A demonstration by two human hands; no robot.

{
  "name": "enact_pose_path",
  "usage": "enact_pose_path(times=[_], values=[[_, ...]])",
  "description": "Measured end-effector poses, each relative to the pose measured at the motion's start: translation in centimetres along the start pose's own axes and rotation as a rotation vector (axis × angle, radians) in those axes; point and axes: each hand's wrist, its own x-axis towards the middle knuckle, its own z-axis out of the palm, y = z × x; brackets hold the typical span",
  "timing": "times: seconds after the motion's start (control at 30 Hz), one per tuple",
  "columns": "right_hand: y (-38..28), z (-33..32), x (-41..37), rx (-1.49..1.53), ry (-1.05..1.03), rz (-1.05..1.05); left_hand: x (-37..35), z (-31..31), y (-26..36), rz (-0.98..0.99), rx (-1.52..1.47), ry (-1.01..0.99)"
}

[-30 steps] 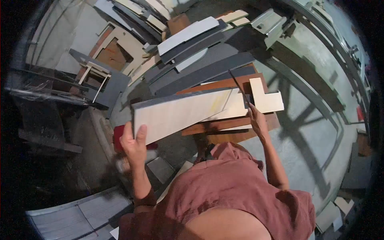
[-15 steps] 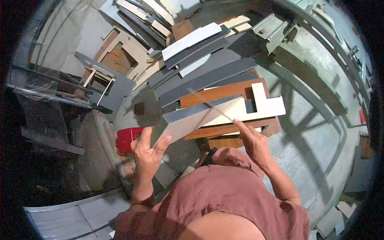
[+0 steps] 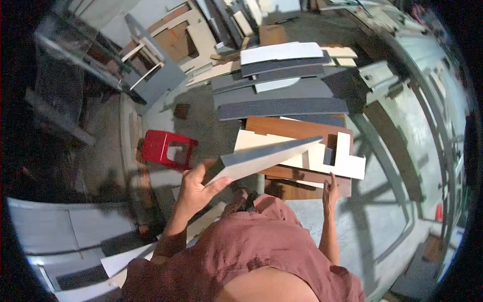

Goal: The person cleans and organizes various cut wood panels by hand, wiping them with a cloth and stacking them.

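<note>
My left hand (image 3: 197, 187) is closed around the near left end of a flat board (image 3: 261, 160) with a pale face and a dark grey edge. The board is tilted and held above the stack of panels. My right hand (image 3: 330, 191) is beside the right end of a cream cut-out board (image 3: 314, 157), its fingers close to that board's lower edge. Its fingers are mostly curled, with one pointing up; whether they hold anything is too small to make out. Brown wood-look panels (image 3: 297, 129) lie under the cream board.
A red plastic stool (image 3: 157, 147) stands at the left. Beyond the stack lie long dark grey panels (image 3: 282, 107) and a white panel (image 3: 282, 52). Metal framing (image 3: 402, 65) runs along the right. A grey-and-cream frame (image 3: 156, 75) leans at the back left.
My right hand has lowered away from the held board toward the cream board; the thin stick it held across that board no longer shows. The view has turned, bringing the red stool fully into sight.
</note>
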Motion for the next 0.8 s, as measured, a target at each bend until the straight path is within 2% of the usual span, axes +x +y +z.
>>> enact_pose_path(times=[0.03, 0.07, 0.13, 0.17, 0.2, 0.27, 0.3, 0.37, 0.4, 0.53, 0.57, 0.6, 0.63, 0.67, 0.7, 0.73, 0.77, 0.8], values=[[0.6, 1.7, -0.2, 0.121, 0.149, -0.143, -0.1, -1.0, -1.1, -0.012, -0.030, -0.114], [2.8, 3.9, -0.3, 0.215, 0.115, -0.045, -0.5, -1.8, -2.0, -0.033, -0.040, -0.082], [-1.5, 4.1, -1.2, 0.377, -0.175, 0.427, -1.0, -3.3, -3.6, -0.233, -0.255, -0.283], [-3.4, 5.0, -1.9, 0.476, -0.203, 0.427, -1.6, -3.1, -5.2, -0.191, -0.396, -0.174], [-5.0, 6.1, -2.8, 0.574, -0.233, 0.431, -2.5, -3.1, -7.4, -0.206, -0.407, -0.140], [-8.5, 9.2, -4.4, 0.633, -0.244, 0.372, -4.2, -3.4, -12.5, -0.336, -0.442, -0.065], [-10.5, 10.9, -4.9, 0.638, -0.213, 0.412, -4.8, -4.5, -14.2, -0.448, -0.424, -0.087], [-13.5, 14.6, -5.2, 0.677, -0.181, 0.567, -5.4, -8.1, -16.9, -0.514, -0.540, -0.027], [-14.6, 16.5, -5.5, 0.736, -0.181, 0.563, -5.7, -10.0, -18.3, -0.558, -0.640, -0.010], [-20.2, 23.3, -7.5, 1.018, -0.272, 0.694, -7.7, -17.4, -25.1, -0.877, -0.906, 0.003], [-20.2, 24.9, -7.6, 1.119, -0.401, 0.662, -11.5, -16.6, -30.2, -0.752, -0.733, -0.009], [-20.3, 26.6, -7.6, 1.230, -0.525, 0.628, -11.2, -18.8, -31.8, -0.757, -0.735, -0.154], [-19.9, 28.7, -7.2, 1.245, -0.520, 0.631, -11.2, -20.9, -30.6, -0.565, -0.390, -0.045], [-20.5, 30.5, -6.8, 1.496, -0.825, 0.468, -11.1, -22.8, -29.4, -0.357, -0.053, 0.059], [-21.0, 31.6, -6.5, 1.719, -1.134, 0.264, -11.0, -23.3, -31.8, -0.506, -0.320, 0.042], [-21.2, 32.7, -6.4, 1.723, -1.125, 0.255, -10.8, -23.6, -34.2, -0.656, -0.591, 0.023], [-25.3, 33.2, -6.9, 1.572, -0.789, 0.413, -9.7, -25.0, -34.0, -0.704, -0.651, 0.122], [-28.7, 33.5, -7.0, 1.397, -0.462, 0.552, -8.3, -26.6, -33.7, -0.698, -0.652, 0.120]])
